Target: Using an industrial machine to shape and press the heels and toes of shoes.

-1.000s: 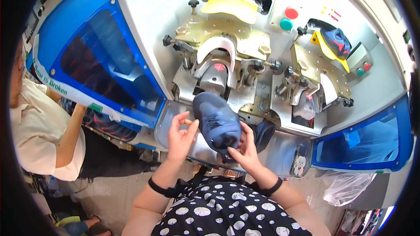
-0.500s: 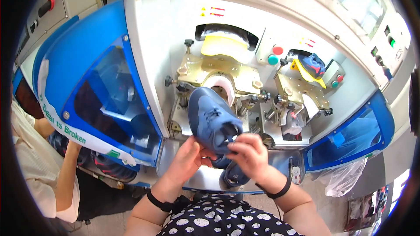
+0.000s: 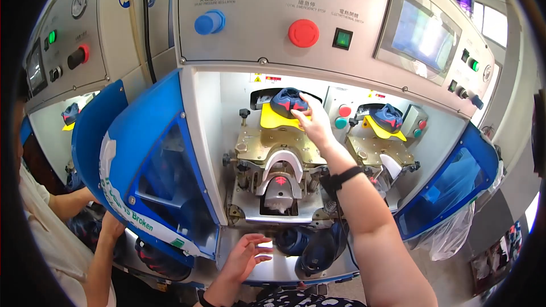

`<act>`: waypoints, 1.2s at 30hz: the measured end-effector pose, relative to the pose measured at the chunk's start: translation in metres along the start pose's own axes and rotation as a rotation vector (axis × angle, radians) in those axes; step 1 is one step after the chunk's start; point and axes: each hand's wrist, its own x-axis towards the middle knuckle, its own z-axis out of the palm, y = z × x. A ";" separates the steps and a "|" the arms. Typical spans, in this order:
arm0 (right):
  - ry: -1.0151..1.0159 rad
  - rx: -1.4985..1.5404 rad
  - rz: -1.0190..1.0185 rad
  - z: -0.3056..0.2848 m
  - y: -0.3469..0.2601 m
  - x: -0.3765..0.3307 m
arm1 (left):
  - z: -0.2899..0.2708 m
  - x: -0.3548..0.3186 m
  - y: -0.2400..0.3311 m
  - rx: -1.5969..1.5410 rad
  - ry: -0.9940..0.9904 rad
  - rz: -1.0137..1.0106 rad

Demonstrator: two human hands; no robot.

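Observation:
A navy shoe (image 3: pixel 283 104) with red marks at its heel rests on the left yellow plate (image 3: pixel 274 121) inside the machine. My right hand (image 3: pixel 310 115) reaches up to it, thumb and fingers closed on its right side. Lower down, my left hand (image 3: pixel 245 258) is open with its fingers apart and nothing in them. Just right of that hand, a dark blue shoe (image 3: pixel 293 240) and another dark shoe (image 3: pixel 319 254) lie on the metal ledge. Below the plate is a metal mold (image 3: pixel 280 192) under a white curved pad (image 3: pixel 282 160).
Another navy shoe (image 3: pixel 388 116) sits on the right yellow plate (image 3: pixel 382 129). Blue doors stand open at the left (image 3: pixel 162 159) and right (image 3: pixel 446 173). Above is a control panel with a red emergency button (image 3: pixel 303 33). A co-worker's arm (image 3: pixel 105 250) is at the left.
Both hands held a blue shoe low in front; now my right hand has a shoe on the formerly bare left plate, and my left hand has let go. The view has tilted up.

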 end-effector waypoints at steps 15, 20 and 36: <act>0.094 -0.737 0.086 -0.080 0.021 -0.077 | 0.003 0.012 -0.020 -0.010 -0.129 -0.147; 0.397 -0.917 0.010 -0.193 0.047 -0.039 | 0.018 0.023 -0.035 0.048 -0.129 -0.232; 0.147 -0.776 -0.012 -0.303 0.051 -0.224 | 0.109 0.079 -0.143 0.216 -0.165 -0.539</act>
